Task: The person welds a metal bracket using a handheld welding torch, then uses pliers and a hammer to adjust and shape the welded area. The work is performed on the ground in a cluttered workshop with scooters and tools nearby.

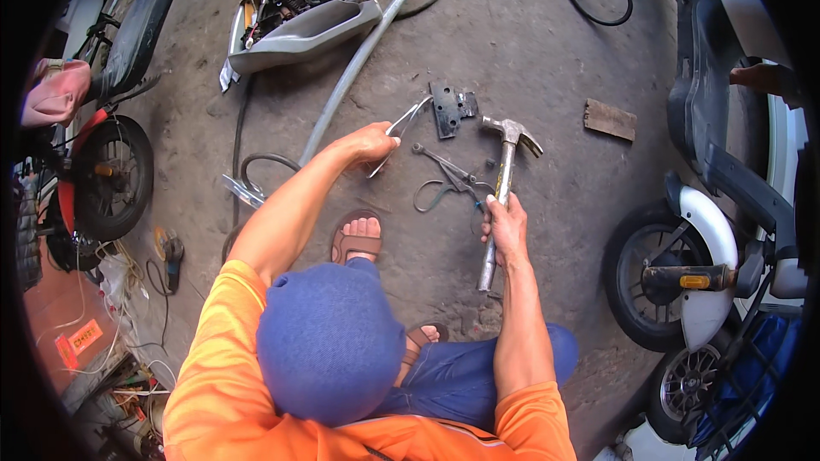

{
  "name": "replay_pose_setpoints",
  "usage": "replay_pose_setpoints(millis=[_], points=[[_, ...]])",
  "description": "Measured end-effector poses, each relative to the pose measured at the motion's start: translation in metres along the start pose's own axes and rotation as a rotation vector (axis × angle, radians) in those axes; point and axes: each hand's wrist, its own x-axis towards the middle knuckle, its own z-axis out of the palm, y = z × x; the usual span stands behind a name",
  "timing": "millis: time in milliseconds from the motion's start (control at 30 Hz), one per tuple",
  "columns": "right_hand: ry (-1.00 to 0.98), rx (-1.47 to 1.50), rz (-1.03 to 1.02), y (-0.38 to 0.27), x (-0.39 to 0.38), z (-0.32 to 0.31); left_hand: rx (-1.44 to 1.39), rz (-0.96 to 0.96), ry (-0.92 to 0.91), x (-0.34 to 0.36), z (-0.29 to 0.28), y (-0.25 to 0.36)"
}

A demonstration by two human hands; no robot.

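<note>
Picture a clock centred on the loose hand tools point(448, 164) on the floor before you. Your left hand point(373, 143) is at ten, its bent strip point(410, 114) pointing toward one, just beside the plate point(446, 109) at twelve. Your right hand point(507, 226) is at four, the hammer point(504, 172) running upward through it, head at one. A board point(609, 119) lies at two. Past the pipe point(354, 72), between ten and eleven, sits a parts-filled bin point(299, 36). A wheel point(141, 175) stands at nine, a scooter point(709, 222) at four, beyond your right hand.
</note>
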Motion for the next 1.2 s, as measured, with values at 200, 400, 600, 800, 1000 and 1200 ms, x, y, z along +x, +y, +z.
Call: replay_pose_setpoints(millis=[200, 400, 600, 800, 1000, 1200], points=[[0.153, -0.366, -0.471, 0.032, 0.024, -0.012, 0.067, 0.051, 0.005, 0.015, -0.003, -0.003], [0.270, -0.870, -0.475, -0.002, -0.001, 0.018, 0.222, 0.035, -0.028, 0.015, -0.018, 0.001], [0.244, -0.968, -0.408, -0.025, -0.004, 0.013, 0.356, 0.017, -0.025, 0.027, -0.030, 0.013], [0.253, -0.993, -0.388, -0.029, -0.006, 0.006, 0.311, 0.113, -0.021, 0.025, -0.022, 0.022], [0.275, -1.017, -0.387, -0.023, -0.006, 0.010, 0.523, 0.238, 0.443, 0.036, 0.013, -0.006], [0.320, -0.873, -0.516, -0.016, -0.012, 0.020, 0.440, 0.167, 0.422, 0.031, 0.022, -0.006]])
